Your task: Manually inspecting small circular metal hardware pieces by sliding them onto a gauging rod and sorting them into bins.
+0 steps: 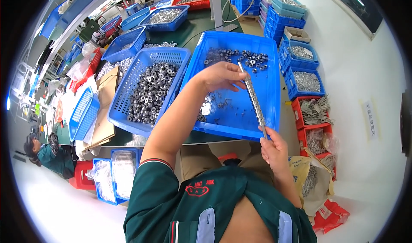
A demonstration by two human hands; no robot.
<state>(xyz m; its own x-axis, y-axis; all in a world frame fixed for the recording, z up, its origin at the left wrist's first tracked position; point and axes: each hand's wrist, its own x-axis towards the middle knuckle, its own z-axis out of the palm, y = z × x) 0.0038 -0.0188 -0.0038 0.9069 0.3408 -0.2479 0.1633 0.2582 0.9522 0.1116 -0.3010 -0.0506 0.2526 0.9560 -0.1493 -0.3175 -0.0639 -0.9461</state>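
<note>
A thin metal rod (263,130) slants over the blue tray (269,93), with a row of shiny metal rings (253,98) strung along it. Near its upper end, the thumb and fingers of my left hand (221,76) close on the rod and its topmost rings. Lower down, my right hand (274,150) grips the bare bottom end at the tray's near edge. Dark metal ring-shaped parts (255,59) lie scattered at the tray's far side. Smaller loose pieces (221,102) are spread below my left hand, partly hidden by my forearm.
Left of the tray stands a blue perforated basket (118,108) full of dark metal rings (152,93). Cardboard sheets (107,110) lie beside it. Stacked blue bins (296,83) and red bins (298,114) with metal parts line the right. Another person (58,159) is at far left.
</note>
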